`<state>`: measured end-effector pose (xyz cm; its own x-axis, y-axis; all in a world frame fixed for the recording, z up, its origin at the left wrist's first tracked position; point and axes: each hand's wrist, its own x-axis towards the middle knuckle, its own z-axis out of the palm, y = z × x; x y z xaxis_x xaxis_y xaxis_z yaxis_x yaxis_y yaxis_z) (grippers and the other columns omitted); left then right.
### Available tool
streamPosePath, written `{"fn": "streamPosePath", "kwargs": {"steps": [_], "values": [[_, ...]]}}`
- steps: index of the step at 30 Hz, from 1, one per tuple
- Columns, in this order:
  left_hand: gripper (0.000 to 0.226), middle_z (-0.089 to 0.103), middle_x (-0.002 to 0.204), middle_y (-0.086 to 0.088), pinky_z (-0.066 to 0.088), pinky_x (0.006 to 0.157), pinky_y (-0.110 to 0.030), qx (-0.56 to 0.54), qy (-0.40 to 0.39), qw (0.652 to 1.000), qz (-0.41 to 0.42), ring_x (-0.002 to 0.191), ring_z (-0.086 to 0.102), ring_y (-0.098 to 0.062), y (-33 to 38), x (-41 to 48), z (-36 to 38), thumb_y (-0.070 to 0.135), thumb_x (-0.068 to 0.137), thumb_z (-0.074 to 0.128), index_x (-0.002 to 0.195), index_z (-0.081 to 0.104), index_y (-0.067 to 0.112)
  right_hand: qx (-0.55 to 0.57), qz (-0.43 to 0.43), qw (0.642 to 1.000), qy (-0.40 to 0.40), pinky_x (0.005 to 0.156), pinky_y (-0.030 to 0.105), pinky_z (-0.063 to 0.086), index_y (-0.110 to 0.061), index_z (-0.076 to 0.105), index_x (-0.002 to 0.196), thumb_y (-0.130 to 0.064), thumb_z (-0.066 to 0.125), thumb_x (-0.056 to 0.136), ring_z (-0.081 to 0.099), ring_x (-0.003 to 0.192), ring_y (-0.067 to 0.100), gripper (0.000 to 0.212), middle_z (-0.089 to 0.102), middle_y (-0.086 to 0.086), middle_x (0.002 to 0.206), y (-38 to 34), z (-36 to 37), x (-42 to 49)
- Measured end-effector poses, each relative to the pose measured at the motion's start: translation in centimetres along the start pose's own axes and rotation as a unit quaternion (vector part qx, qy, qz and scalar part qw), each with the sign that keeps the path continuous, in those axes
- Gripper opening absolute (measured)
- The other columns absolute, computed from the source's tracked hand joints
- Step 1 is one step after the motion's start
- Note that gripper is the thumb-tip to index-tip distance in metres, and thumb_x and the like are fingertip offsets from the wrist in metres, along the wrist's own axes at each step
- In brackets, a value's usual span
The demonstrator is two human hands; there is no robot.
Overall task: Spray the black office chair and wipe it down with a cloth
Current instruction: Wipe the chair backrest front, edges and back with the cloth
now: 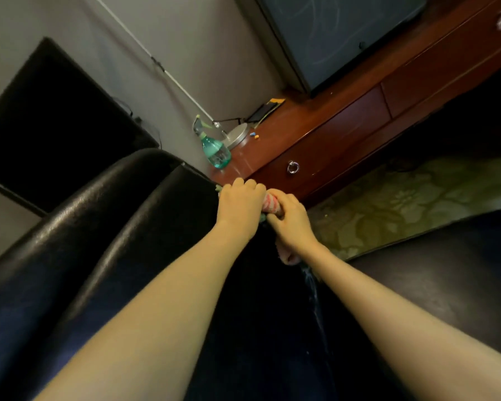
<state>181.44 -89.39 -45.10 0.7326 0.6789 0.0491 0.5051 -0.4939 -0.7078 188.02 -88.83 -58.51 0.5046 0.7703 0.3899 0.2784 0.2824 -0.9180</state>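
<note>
The black office chair (104, 227) fills the lower left and middle of the head view, its glossy leather streaked with wet drops near the right forearm. My left hand (239, 206) and my right hand (289, 221) meet at the chair's upper edge. Both grip a pink striped cloth (272, 202) bunched between them, and part of the cloth hangs below my right wrist. A green spray bottle (216, 153) stands upright on the wooden desk just beyond my hands, apart from them.
A reddish wooden desk (344, 123) with ring-pull drawers runs along the right. On it are a lamp base (236, 136), a dark screen (339, 33) and small items. A black panel (49, 125) leans at the left wall. Patterned carpet (402, 206) lies right.
</note>
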Motion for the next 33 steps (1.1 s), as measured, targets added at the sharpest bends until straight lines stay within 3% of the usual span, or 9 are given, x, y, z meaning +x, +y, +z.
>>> {"fn": "streamPosePath", "kwargs": {"steps": [5, 8, 11, 15, 17, 21, 25, 28, 33], "values": [[0.04, 0.052, 0.123, -0.005, 0.042, 0.088, -0.036, -0.003, -0.046, 0.999, 0.005, 0.114, 0.048, -0.026, -0.2, -2.2, -1.5, 0.031, 0.086, 0.065, 0.119, 0.048, 0.016, 0.015, 0.054, 0.996, -0.069, 0.087, 0.031, 0.044, -0.027, 0.059, 0.123, -0.03, 0.051, 0.062, 0.06, 0.103, 0.025, 0.062, 0.066, 0.008, 0.109, -2.0, -1.4, -2.0], [0.048, 0.054, 0.124, -0.005, 0.042, 0.089, -0.037, -0.02, -0.1, 0.995, 0.01, 0.116, 0.048, -0.026, 0.1, -5.9, -2.8, 0.037, 0.08, 0.072, 0.118, 0.05, 0.015, 0.049, 0.071, 0.991, -0.104, 0.092, 0.036, 0.046, -0.027, 0.061, 0.12, -0.028, 0.054, 0.062, 0.061, 0.104, 0.021, 0.058, 0.068, 0.002, 0.11, -4.1, -1.7, -6.8], [0.041, 0.054, 0.127, -0.007, 0.043, 0.092, -0.04, -0.016, -0.139, 0.99, 0.01, 0.119, 0.048, -0.027, 1.5, -10.5, -4.2, 0.028, 0.085, 0.067, 0.12, 0.052, 0.015, 0.088, 0.099, 0.984, -0.12, 0.094, 0.041, 0.047, -0.032, 0.061, 0.118, -0.028, 0.056, 0.065, 0.061, 0.102, 0.014, 0.053, 0.068, -0.007, 0.108, -6.4, -2.2, -12.9], [0.039, 0.054, 0.129, -0.009, 0.045, 0.095, -0.044, -0.018, -0.196, 0.98, 0.011, 0.12, 0.047, -0.028, 4.0, -16.9, -6.8, 0.025, 0.089, 0.062, 0.125, 0.052, 0.015, 0.122, 0.124, 0.975, -0.138, 0.091, 0.038, 0.051, -0.038, 0.06, 0.116, -0.021, 0.06, 0.074, 0.063, 0.098, 0.005, 0.045, 0.069, -0.012, 0.104, -9.1, -4.4, -21.0], [0.041, 0.054, 0.129, -0.01, 0.044, 0.095, -0.042, -0.017, -0.206, 0.978, 0.009, 0.12, 0.047, -0.028, 5.4, -20.3, -8.1, 0.026, 0.088, 0.064, 0.126, 0.053, 0.014, 0.126, 0.125, 0.973, -0.147, 0.091, 0.03, 0.049, -0.04, 0.06, 0.115, -0.013, 0.06, 0.079, 0.061, 0.1, 0.001, 0.045, 0.068, -0.013, 0.107, -10.4, -5.9, -24.9], [0.038, 0.055, 0.126, -0.008, 0.043, 0.091, -0.039, -0.028, -0.181, 0.983, 0.005, 0.118, 0.048, -0.027, 7.2, -26.6, -10.2, 0.026, 0.089, 0.063, 0.122, 0.052, 0.013, 0.116, 0.109, 0.975, -0.156, 0.085, 0.016, 0.044, -0.042, 0.058, 0.113, -0.007, 0.059, 0.083, 0.058, 0.101, -0.005, 0.046, 0.066, -0.015, 0.109, -13.4, -8.8, -30.7], [0.038, 0.057, 0.12, -0.005, 0.043, 0.085, -0.036, -0.047, -0.143, 0.989, -0.007, 0.112, 0.05, -0.026, 7.6, -31.2, -11.7, 0.03, 0.084, 0.069, 0.114, 0.05, 0.016, 0.099, 0.089, 0.977, -0.164, 0.088, 0.028, 0.048, -0.034, 0.059, 0.118, -0.017, 0.058, 0.077, 0.059, 0.1, 0.001, 0.045, 0.066, -0.013, 0.108, -15.6, -10.3, -33.8], [0.046, 0.055, 0.12, -0.002, 0.04, 0.09, -0.037, -0.056, -0.125, 0.991, -0.007, 0.112, 0.049, -0.026, 7.7, -34.0, -13.2, 0.041, 0.08, 0.07, 0.114, 0.048, 0.018, 0.079, 0.056, 0.983, -0.157, 0.089, 0.037, 0.049, -0.033, 0.059, 0.118, -0.035, 0.051, 0.067, 0.058, 0.102, 0.008, 0.051, 0.065, -0.011, 0.108, -16.8, -10.5, -35.4], [0.048, 0.052, 0.12, 0.003, 0.038, 0.093, -0.032, -0.092, -0.073, 0.993, -0.008, 0.11, 0.046, -0.02, 5.9, -37.1, -14.4, 0.045, 0.082, 0.066, 0.121, 0.047, 0.022, 0.032, 0.005, 0.99, -0.138, 0.091, 0.041, 0.044, -0.038, 0.052, 0.121, -0.041, 0.046, 0.072, 0.052, 0.099, 0.011, 0.05, 0.06, -0.009, 0.108, -18.3, -9.2, -36.1]]}}
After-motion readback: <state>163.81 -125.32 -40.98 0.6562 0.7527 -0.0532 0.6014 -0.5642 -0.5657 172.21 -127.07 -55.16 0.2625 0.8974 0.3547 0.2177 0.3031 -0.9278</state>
